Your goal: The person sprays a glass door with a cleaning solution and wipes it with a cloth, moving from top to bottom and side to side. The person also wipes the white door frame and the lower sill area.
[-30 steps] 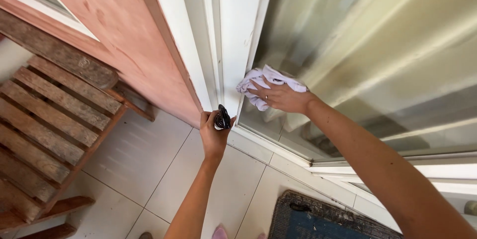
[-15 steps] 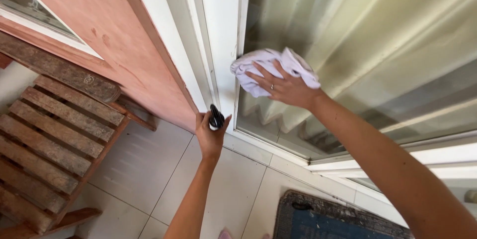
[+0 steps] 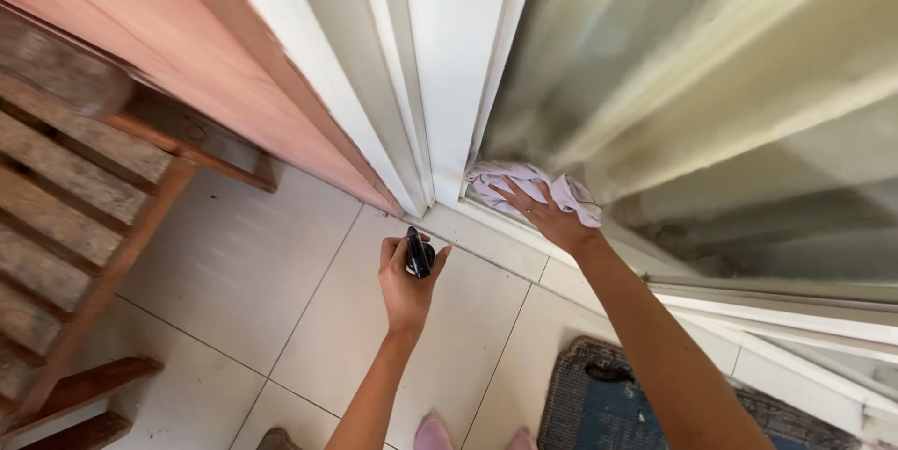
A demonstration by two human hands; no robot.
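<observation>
Centre of the frame: the right hand (image 3: 550, 216) presses a crumpled white cloth (image 3: 528, 186) flat against the bottom corner of the glass door (image 3: 711, 85), its fingers (image 3: 510, 194) spread wide over the fabric, just beside the white door frame (image 3: 449, 66). Below and to the left, the left hand (image 3: 404, 274) has its fingers curled around a small black bottle (image 3: 417, 254), held above the pale tiled floor (image 3: 253, 291). A slatted wooden bench (image 3: 65, 216) fills the left edge, and a dark doormat (image 3: 608, 403) lies at lower right.
</observation>
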